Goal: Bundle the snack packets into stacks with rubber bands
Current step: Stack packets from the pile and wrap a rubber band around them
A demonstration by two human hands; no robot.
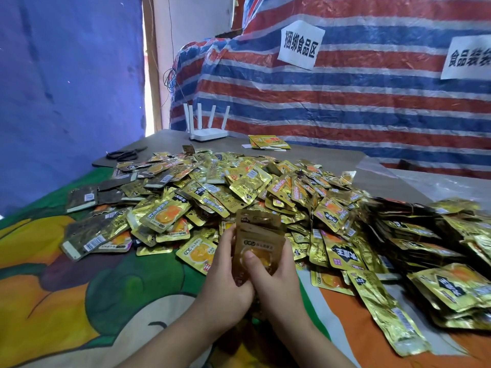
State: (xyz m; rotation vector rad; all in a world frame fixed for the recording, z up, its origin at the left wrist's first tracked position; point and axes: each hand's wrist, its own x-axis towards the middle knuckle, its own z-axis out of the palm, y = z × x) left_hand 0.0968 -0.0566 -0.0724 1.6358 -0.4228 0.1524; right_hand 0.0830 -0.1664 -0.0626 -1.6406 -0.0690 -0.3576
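A small stack of gold snack packets (259,235) stands upright between both my hands, just in front of a big loose pile of gold packets (239,187). My left hand (225,277) grips the stack's left edge with its fingers curled behind. My right hand (276,277) holds the right side, its thumb pressed on the front packet's orange picture. No rubber band shows on the stack. Bundled stacks of packets (414,235) lie at the right.
A white router (208,128) stands at the table's far edge, black scissors (125,154) lie at the far left, and a few packets (268,142) sit apart near the striped tarp (345,102). A colourful cartoon cloth (79,274) covers the near table.
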